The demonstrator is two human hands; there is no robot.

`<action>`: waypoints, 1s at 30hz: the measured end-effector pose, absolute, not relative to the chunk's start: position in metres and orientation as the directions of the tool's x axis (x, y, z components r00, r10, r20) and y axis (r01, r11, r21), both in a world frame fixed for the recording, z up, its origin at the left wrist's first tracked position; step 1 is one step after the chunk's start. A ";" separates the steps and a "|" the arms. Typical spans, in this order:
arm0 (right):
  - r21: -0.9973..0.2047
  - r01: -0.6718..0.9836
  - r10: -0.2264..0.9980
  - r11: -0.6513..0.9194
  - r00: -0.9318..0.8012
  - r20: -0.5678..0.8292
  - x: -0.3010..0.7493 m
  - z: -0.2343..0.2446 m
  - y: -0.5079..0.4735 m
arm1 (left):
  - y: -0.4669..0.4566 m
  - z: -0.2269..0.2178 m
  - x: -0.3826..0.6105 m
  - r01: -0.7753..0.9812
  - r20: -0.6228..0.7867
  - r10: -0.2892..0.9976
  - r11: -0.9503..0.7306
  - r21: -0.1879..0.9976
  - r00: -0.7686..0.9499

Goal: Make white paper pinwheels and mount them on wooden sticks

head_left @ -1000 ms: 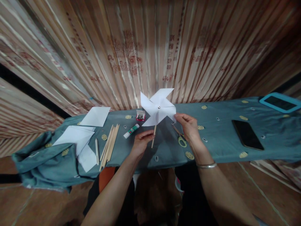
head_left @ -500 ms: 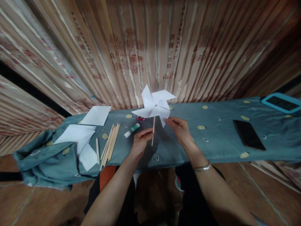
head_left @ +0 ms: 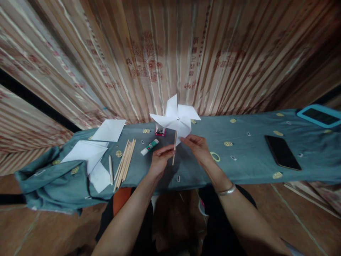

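Observation:
A white paper pinwheel (head_left: pixel 183 113) with a silver pin at its centre stands tilted over the cloth, fixed near the top of a thin wooden stick (head_left: pixel 173 160). My left hand (head_left: pixel 160 159) is closed round this stick below the paper, thumb and fingers pinching it. At the lowest blade, the fingertips of my right hand (head_left: pixel 196 146) are pressed together on the paper tip. Just behind the left blade sits a small red open box (head_left: pixel 160 132) with shiny bits inside. A green and white glue stick (head_left: pixel 149 147) lies left of my left hand.
Several wooden sticks (head_left: pixel 126 161), a white pen (head_left: pixel 110 169) and white paper sheets (head_left: pixel 85 153) lie at left on the green cloth (head_left: pixel 250 156). A pale green ring (head_left: pixel 215 156) is partly hidden by my right wrist. A black phone (head_left: pixel 282 153) and blue-framed tablet (head_left: pixel 319 116) lie at right.
The pinwheel's blades have turned clockwise, the lowest one swinging left. My right hand has moved slightly left with that blade. More of the red box and the pale green ring now shows.

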State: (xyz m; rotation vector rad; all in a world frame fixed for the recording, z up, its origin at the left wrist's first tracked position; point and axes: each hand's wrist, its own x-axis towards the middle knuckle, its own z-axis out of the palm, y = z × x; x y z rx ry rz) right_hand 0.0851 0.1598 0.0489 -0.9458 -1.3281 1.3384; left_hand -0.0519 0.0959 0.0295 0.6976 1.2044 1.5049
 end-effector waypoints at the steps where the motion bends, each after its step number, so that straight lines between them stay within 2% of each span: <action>1: -0.991 -0.101 0.972 0.086 -0.212 0.105 0.085 0.049 0.160 | 0.096 0.030 -0.052 -0.361 -0.159 0.943 0.044 0.932 -0.293; 15: -0.972 0.168 0.976 0.161 -0.171 0.132 0.079 0.045 0.155 | 0.096 0.028 -0.047 -0.359 -0.162 0.940 0.046 0.932 -0.300; 26: -0.975 0.153 0.972 0.161 -0.195 0.130 0.076 0.036 0.155 | 0.097 0.024 -0.043 -0.402 -0.152 0.948 0.028 0.915 -0.280; 30: -0.948 0.235 0.971 0.212 -0.164 0.177 0.094 0.033 0.176 | 0.096 0.025 -0.043 -0.421 -0.163 0.949 0.035 0.906 -0.271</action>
